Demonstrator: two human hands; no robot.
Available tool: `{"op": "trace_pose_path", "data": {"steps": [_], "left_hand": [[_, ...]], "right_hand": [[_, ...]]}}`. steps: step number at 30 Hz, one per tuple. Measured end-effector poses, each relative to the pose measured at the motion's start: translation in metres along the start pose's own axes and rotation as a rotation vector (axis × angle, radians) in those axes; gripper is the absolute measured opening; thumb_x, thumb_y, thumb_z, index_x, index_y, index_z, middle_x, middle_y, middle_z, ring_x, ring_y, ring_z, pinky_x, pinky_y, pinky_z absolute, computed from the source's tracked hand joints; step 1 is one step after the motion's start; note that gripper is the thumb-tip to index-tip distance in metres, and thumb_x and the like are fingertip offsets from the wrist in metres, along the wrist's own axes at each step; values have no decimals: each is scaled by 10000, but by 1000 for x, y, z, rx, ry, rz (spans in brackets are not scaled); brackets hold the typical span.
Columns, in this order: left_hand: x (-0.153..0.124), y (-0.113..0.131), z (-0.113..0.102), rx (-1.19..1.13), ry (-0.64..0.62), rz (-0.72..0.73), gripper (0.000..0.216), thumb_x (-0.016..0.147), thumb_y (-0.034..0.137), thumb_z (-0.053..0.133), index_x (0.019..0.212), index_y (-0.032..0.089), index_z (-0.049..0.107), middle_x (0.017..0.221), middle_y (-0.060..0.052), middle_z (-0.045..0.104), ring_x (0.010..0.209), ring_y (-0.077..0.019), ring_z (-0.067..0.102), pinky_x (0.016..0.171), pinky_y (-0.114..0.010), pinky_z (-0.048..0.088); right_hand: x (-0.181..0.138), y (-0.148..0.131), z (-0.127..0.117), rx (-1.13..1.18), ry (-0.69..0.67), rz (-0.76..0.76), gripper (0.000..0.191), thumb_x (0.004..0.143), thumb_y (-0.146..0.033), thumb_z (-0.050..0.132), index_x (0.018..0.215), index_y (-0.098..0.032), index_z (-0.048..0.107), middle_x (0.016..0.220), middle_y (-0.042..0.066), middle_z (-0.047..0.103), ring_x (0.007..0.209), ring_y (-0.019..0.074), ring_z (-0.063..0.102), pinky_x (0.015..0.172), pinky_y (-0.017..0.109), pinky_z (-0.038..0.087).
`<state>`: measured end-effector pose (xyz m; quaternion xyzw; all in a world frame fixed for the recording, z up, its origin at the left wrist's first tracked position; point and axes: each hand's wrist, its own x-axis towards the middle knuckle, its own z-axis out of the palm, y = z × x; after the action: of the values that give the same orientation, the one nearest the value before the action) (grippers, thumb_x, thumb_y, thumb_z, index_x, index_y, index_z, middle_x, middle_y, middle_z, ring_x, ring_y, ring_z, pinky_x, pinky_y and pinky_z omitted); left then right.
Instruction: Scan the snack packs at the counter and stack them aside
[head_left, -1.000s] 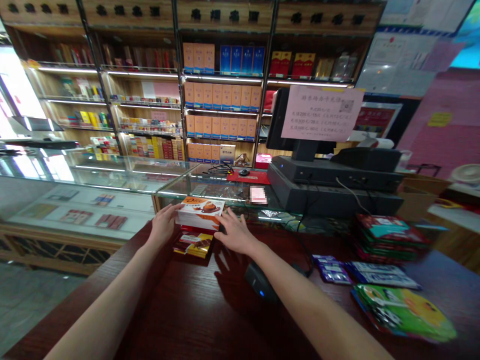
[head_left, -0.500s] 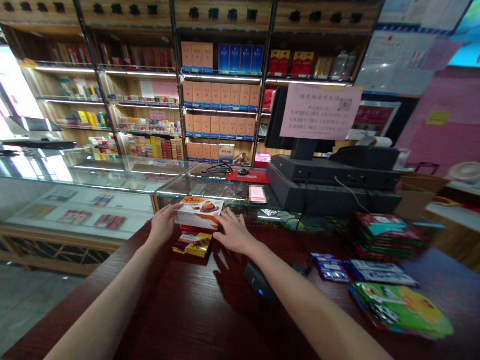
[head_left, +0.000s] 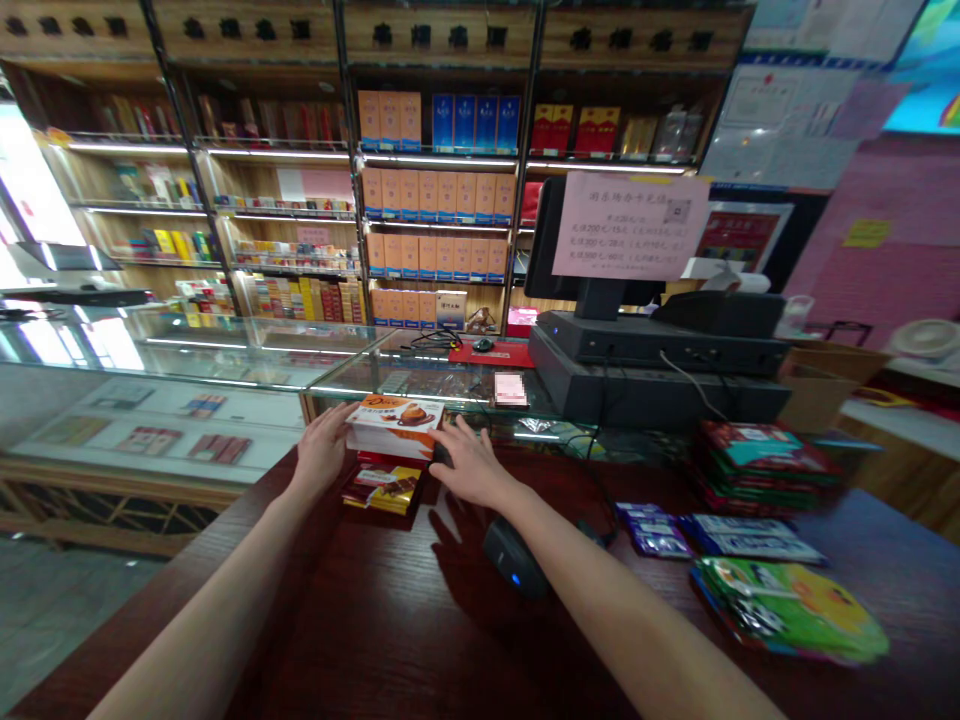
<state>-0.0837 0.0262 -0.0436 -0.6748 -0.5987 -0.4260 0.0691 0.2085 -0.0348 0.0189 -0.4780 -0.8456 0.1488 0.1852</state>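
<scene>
The white-and-orange box [head_left: 397,430] sits between the two hands, toward the far edge of the counter [head_left: 360,620]. The left hand [head_left: 322,452] has its fingers against the left end of the box; whether it grips firmly I cannot tell. The right hand [head_left: 469,465] is spread wide, its fingertips at the box's right end and its thumb lower, apart from the other fingers. Just on the near side of the box, between the hands, lie red and yellow chocolate packets [head_left: 382,487]; whether the box rests on any of them is unclear.

Nearer than the right hand, beside its wrist and forearm, is a black device [head_left: 514,558] with a blue light. Well to the right of that hand lie purple packets [head_left: 655,530], blue-and-white packets [head_left: 754,538], a green bag [head_left: 795,605] nearer the person, and a stack of red-and-green packets [head_left: 761,465] farther off. Beyond the right hand, to its right, stands a monitor with a pink sign [head_left: 630,228].
</scene>
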Motion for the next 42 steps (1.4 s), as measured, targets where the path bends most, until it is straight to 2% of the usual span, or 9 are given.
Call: {"op": "trace_pose_path", "data": {"steps": [8,14,25,30,36,42], "left_hand": [[-6,39,-10,-38,131,65,419,907,215,375,1208,210,667,1259,-73,686,1215,-236,593,1100,-416,419],[-19,72,-10,-82,154,100,389,911,196,374,1170,204,664,1232,-71,695,1161,-235,601,1049,-404,441],[-53,108,-3,-137,70,180,331,960,250,401,1153,228,669,1219,-64,691,1143,-240,598,1027,-426,432],[-68,114,3,-147,20,204,307,979,276,422,1166,252,664,1228,-50,683,1157,-232,590,1031,-421,421],[-78,106,7,-73,-32,231,301,992,302,424,1166,262,666,1243,-43,678,1127,-233,589,1010,-407,419],[-81,97,4,-15,-60,220,298,987,322,427,1120,269,689,1220,-37,696,1113,-235,593,1013,-404,411]], "right_hand": [[-17,9,-4,44,38,15,588,901,-266,559,1478,-244,448,1605,112,356,1540,303,137,1184,672,95],[-32,15,-6,74,43,45,569,907,-249,539,1471,-238,462,1584,99,399,1533,288,175,1201,638,97],[-59,32,-3,158,79,40,525,912,-225,537,1434,-261,503,1544,71,465,1510,277,253,1195,655,79],[-71,37,-5,187,84,40,482,920,-218,523,1402,-230,536,1499,95,518,1483,271,324,1199,649,75],[-79,32,-11,211,54,37,398,945,-271,501,1329,-241,601,1418,80,604,1378,258,487,1193,658,76],[-74,18,-9,96,-12,2,379,947,-315,504,1297,-249,636,1315,61,684,1260,241,597,1212,572,131]]}}
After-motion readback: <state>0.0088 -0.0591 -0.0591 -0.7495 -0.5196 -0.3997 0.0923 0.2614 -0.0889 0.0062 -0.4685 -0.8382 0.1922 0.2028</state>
